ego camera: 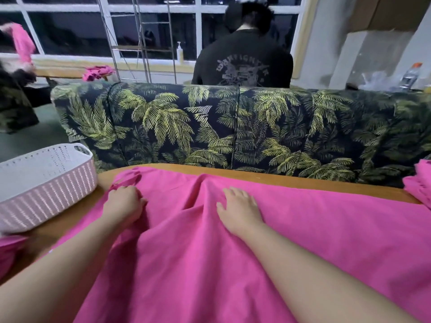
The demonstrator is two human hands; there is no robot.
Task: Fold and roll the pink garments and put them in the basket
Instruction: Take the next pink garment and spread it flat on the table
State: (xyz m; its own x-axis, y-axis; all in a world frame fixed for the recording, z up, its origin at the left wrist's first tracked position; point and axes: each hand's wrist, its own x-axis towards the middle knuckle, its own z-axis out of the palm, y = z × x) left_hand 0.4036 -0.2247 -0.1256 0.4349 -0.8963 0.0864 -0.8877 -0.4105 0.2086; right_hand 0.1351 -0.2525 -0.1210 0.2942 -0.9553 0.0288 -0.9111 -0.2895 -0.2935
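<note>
Sofa (233,127): dark, palm-leaf print, back facing the wooden table (279,179)
Window (151,26): white-framed, dark outside
Floor (30,138): grey-green

You've got a big pink garment (233,241) spread over the bench (279,179), mostly flat w/ a long ridge running up its middle and a bunched corner at far left. White-and-pink perforated basket (46,180) sits upright at the bench's left end, just beside the cloth. More pink garments (419,180) piled at right edge.
</note>
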